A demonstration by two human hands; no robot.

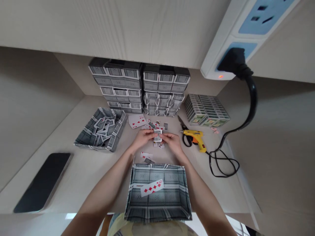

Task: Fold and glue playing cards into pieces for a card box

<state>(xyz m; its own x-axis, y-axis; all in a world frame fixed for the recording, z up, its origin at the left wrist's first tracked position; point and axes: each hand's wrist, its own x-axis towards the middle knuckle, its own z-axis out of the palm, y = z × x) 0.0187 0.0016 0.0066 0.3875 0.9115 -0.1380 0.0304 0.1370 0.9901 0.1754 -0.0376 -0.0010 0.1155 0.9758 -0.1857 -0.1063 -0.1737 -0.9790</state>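
Observation:
Between my two hands I hold a small playing card (157, 135), its patterned grey back facing up. My left hand (143, 137) pinches its left edge, and my right hand (171, 141) pinches the right one. Beneath and around it lie loose and cut cards, among them a fan of heart cards (137, 121) just beyond my left fingers. Nearer my body, between my forearms, stands an open box (157, 211) built of card backs, with a cut diamond card (152, 188) inside. Some card pieces (146, 155) lie just past its far rim.
Stacked card-built boxes (123, 80) line the back. A box (115, 137) holding folded card pieces stands left, near a phone (43, 182). On the right are a yellow glue gun (194, 135), black scissors (185, 126), card packs (206, 111) and a cable (252, 101) from a power strip (228, 42).

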